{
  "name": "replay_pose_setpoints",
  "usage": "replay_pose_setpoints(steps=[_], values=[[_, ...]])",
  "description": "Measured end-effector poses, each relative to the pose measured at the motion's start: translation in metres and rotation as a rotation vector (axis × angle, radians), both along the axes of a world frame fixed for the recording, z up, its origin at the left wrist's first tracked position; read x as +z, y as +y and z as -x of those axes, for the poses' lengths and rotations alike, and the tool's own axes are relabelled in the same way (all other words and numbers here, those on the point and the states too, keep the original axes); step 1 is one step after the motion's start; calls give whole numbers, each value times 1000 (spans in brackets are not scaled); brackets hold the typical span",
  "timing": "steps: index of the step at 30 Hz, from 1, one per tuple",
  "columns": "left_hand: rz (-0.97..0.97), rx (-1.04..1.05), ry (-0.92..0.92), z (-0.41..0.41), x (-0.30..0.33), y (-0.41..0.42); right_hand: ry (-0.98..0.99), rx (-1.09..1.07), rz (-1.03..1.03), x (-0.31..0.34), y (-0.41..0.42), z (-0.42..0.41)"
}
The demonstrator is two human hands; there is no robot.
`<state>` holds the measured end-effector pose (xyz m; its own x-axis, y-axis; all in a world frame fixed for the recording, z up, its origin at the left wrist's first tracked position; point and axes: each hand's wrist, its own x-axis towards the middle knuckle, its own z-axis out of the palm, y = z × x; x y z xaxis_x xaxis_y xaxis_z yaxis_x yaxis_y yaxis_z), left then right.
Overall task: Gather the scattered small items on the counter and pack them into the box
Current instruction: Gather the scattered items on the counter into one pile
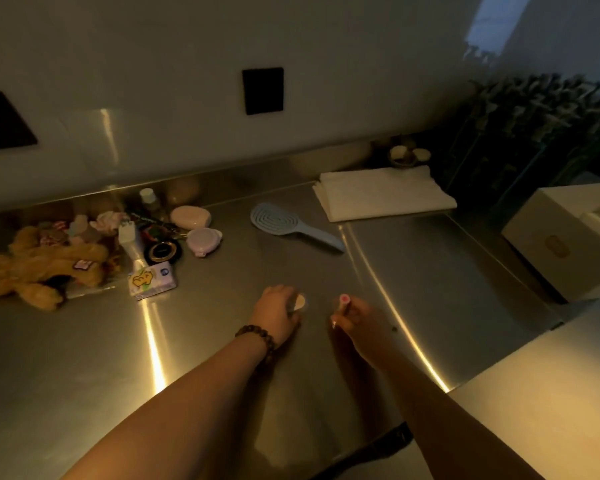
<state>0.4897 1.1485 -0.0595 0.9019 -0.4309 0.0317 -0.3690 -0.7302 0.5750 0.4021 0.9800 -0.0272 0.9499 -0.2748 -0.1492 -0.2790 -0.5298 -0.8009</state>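
My left hand (277,311), with a bead bracelet at the wrist, curls round a small pale round-ended item (300,302) low over the steel counter (84,341). My right hand (355,322) pinches a small stick with a pink round tip (344,299). A white box (548,244) stands open at the right edge of the counter. Several small items lie at the left: a tissue pack (153,279), a black round compact (163,252), a lilac round case (204,241), a pink oval case (191,216), a white charger (127,233) and a small bottle (149,199).
A tan plush toy (39,265) lies at the far left. A pale blue hairbrush (293,225) rests mid-counter, with a folded white towel (383,192) behind it. Dark plants (527,126) fill the back right corner. A white surface (541,393) adjoins the counter at the front right.
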Motion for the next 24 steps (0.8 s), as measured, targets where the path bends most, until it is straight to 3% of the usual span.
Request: replay_pose_setpoints(steps=[8, 14, 24], values=[[-1, 223, -46, -36, 21, 60, -21, 116, -160, 12, 39, -71], [-15, 427, -95, -62, 26, 105, -4, 282, -114, 12, 83, -145], [-96, 460, -131, -101, 9, 142, -171, 376, -15, 15, 165, -265]])
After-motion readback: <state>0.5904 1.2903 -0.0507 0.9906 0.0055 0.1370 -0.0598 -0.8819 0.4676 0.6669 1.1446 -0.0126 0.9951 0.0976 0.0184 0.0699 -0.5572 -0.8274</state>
